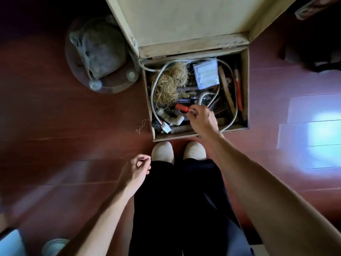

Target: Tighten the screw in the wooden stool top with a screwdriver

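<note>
- The box (246,89) stands open on the floor (73,126), with its lid (184,21) raised at the far side. We see two shoes (162,151) just before its near wall.
- The right hand (202,120) reaches into the box at its near middle. Its fingertips (193,112) pinch the end of the red handle of the screwdriver (181,108).
- The screwdriver is inside the box, its handle running left from the fingers. We cannot tell whether it rests on the clutter or is lifted clear.
- The left hand (135,168) hangs outside the box beside the left leg, fingers loosely curled, holding nothing.
- Around the screwdriver we note a fibre bundle (169,84), a white cable (154,85), a metal hose (203,96), a brush (226,87) and a white packet (206,72).
- A round stand (99,54) sits on the floor left of the box.
</note>
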### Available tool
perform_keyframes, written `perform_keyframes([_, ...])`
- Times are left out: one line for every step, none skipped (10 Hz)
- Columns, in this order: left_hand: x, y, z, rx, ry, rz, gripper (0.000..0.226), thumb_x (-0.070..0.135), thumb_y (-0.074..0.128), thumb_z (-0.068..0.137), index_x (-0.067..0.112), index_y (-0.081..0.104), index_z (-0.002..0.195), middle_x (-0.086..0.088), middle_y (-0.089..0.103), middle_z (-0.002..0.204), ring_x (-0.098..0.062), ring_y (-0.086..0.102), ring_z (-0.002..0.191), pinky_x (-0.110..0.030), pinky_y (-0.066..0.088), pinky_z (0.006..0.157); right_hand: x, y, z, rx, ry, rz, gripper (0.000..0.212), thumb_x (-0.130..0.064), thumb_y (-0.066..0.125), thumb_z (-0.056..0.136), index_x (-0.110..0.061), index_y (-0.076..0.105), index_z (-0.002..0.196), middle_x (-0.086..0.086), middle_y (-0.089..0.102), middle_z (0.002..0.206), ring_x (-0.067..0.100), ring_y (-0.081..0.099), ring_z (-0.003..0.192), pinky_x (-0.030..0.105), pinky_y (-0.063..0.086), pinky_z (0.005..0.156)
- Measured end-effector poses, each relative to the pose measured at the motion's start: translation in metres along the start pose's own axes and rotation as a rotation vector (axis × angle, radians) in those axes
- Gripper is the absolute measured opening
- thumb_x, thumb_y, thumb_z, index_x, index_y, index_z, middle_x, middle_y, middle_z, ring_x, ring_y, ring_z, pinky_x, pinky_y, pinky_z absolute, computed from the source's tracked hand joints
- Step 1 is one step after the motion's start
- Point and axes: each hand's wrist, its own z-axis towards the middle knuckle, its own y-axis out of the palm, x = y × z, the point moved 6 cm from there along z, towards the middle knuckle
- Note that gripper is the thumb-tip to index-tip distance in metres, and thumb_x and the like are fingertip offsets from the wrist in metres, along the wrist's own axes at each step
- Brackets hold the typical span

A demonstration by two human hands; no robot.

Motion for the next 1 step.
perform_keyframes([0.0276, -0.0248, -0.0531, -0.006, -0.001, 0.0, 0.013, 0.02, 0.062, 0.1, 0.026, 0.071, 0.093, -0.001, 0.074, 0.079, -0.014, 0.067, 0.067, -0.029, 0.05, 0.068, 0.0001, -0.0424, -0.0595, 0.063, 0.113, 0.142, 0.022, -0.034, 0.061, 0.103, -0.028, 0.078, 0.116, 0.001, 0.08, 0.112, 0.027, 0.073, 0.106, 0.038, 0.058, 0.087])
